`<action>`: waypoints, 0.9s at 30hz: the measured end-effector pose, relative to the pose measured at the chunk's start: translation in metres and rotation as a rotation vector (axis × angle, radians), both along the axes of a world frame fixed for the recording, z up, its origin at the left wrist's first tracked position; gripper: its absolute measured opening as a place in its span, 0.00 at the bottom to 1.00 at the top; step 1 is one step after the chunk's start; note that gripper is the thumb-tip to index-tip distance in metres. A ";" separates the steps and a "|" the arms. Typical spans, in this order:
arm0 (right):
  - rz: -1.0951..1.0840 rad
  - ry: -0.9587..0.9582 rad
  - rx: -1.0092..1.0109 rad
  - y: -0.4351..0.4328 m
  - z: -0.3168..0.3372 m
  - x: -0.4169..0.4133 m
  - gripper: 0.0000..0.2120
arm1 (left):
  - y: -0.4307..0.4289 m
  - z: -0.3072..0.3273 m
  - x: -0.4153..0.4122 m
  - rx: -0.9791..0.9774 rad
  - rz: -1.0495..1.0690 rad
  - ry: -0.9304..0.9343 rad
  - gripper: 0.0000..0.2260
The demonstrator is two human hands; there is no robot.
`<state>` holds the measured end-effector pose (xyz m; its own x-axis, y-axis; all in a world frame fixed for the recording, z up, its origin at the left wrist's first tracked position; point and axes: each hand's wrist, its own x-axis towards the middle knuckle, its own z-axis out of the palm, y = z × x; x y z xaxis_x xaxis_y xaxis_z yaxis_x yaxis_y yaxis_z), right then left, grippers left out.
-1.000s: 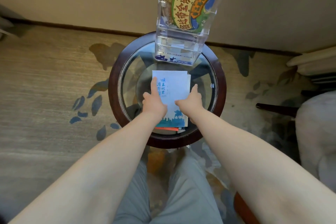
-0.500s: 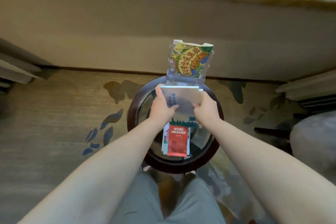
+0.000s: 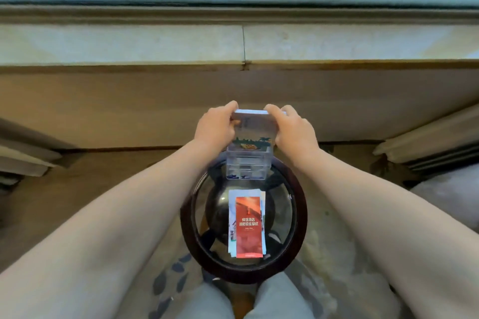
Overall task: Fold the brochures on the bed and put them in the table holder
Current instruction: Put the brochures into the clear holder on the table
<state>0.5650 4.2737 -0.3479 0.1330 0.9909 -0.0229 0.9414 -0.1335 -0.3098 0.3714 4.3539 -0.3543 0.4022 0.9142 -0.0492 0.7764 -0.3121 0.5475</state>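
While left grip (image 3: 215, 125) and right grip (image 3: 294, 131) each pinch a top corner, the folded white skyline-print brochure (image 3: 252, 125) hangs long-axis vertical, lower edge at the mouth of the clear acrylic holder (image 3: 247, 167) on the round glass bench (image 3: 300, 220).

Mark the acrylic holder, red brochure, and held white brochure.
clear acrylic brochure holder (image 3: 246, 168), head view, front wall.
red rectangular paper brochure (image 3: 249, 230), head view, cover centre.
white folded paper brochure (image 3: 255, 127), head view, front face.
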 end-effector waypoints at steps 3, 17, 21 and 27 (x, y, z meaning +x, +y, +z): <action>0.019 0.079 -0.044 0.015 -0.013 0.007 0.23 | 0.005 -0.008 0.010 0.011 -0.019 0.079 0.10; 0.056 0.184 -0.096 0.025 -0.055 0.033 0.18 | -0.008 -0.043 0.037 0.008 0.044 0.104 0.16; 0.074 0.197 -0.059 0.027 -0.058 0.037 0.20 | -0.004 -0.040 0.041 0.027 0.060 0.127 0.14; 0.191 0.137 -0.166 0.025 -0.063 0.041 0.24 | -0.010 -0.051 0.039 -0.007 0.027 0.205 0.14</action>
<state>0.6065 4.2986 -0.4105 -0.0715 0.9788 -0.1919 0.9052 -0.0172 -0.4247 0.4105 4.3437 -0.4054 0.3584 0.9239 -0.1343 0.8800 -0.2862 0.3790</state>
